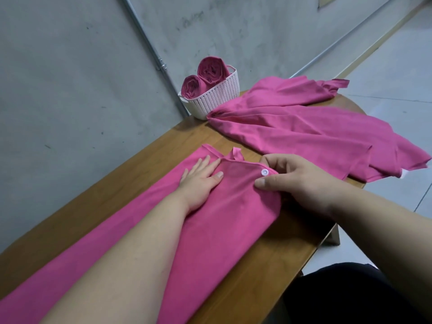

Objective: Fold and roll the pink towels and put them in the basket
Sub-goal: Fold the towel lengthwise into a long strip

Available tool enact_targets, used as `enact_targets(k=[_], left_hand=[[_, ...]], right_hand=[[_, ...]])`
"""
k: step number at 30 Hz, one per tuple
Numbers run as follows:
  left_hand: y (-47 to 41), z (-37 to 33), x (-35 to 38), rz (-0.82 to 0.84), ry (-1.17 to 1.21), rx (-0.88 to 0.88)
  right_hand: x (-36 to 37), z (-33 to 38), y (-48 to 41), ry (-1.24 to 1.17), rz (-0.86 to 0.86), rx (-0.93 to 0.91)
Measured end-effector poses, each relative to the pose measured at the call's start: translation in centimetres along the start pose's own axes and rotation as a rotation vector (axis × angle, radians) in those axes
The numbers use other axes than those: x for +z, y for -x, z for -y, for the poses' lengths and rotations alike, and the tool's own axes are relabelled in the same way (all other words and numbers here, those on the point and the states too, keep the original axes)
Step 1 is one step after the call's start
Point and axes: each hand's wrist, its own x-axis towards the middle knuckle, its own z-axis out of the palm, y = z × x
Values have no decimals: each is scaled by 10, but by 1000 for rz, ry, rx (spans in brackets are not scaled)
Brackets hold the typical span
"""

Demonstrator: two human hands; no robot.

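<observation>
A long pink towel [224, 220] lies folded lengthwise along the wooden table [131, 174], reaching from the near left to the middle. My left hand [201, 181] presses flat on its far end with straight fingers. My right hand [294, 181] pinches the towel's far right corner beside a white snap button [264, 172]. A white woven basket [215, 97] stands at the table's far corner with two rolled pink towels [205, 77] in it. More loose pink towel [311, 127] lies spread beside the basket.
A grey concrete wall with a metal pipe [149, 50] runs along the table's left side. The loose towel hangs over the table's right edge above a pale tiled floor [397, 71]. My dark-clothed lap [350, 298] is at the bottom right.
</observation>
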Motion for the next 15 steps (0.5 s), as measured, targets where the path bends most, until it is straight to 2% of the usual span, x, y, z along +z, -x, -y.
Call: enact_targets(k=[3,6,12,15], left_hand=[[-2,-2,-1,41,-54,-17],[-3,-3,0,45,-86,-31],[-3,-4,2,36,-122,-37],[-3,-4,3,30,-131,-39]], right_hand=[[-2,7,2,181,-50,51],[-2,10,5,498,-144,54],[-7,-1,18,441,-245,24],[-7,-3,22,614,-260,30]])
